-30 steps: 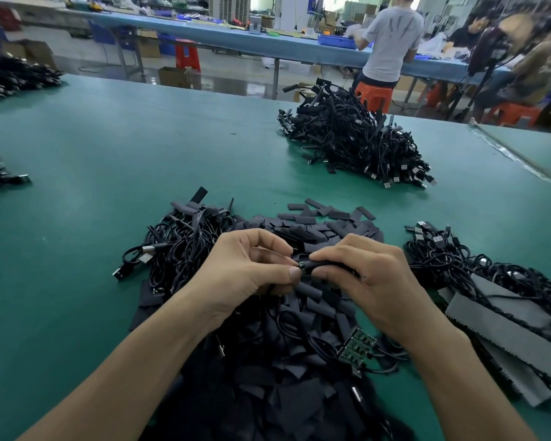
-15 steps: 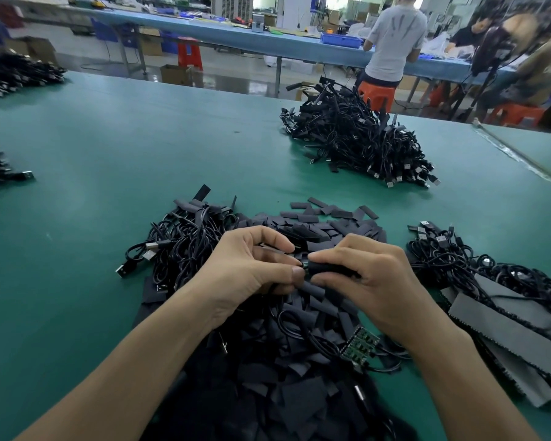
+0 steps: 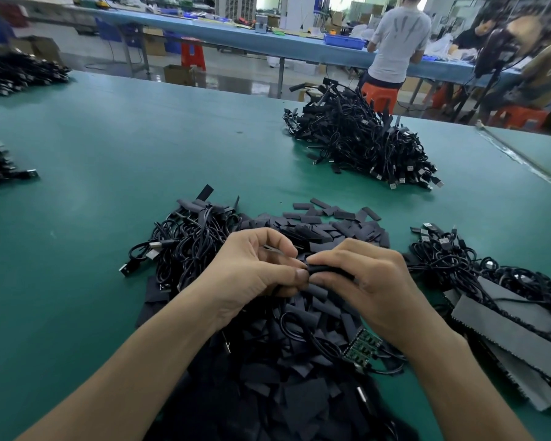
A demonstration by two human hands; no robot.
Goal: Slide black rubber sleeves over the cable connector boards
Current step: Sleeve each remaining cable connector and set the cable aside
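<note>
A black rubber sleeve (image 3: 328,269) is gripped by the curled right hand (image 3: 372,281), and its end is pinched by the left hand (image 3: 252,268). It is held over a heap of sleeves (image 3: 299,377) by the near edge of the green table (image 3: 140,154). A small green board (image 3: 361,346) lies under the right wrist.

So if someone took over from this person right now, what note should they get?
The left hand pinches the left end of one black rubber sleeve. The right hand grips its body.
Both hands are above the loose sleeve pile on the green table.
Whatever is inside the held sleeve is hidden, so I cannot tell how far on it is.
A bare green connector board lies by the right wrist, and tangled cables sit to the left.
The far heap looks finished.
Left to do: seat this sleeve, then the rest.
</note>
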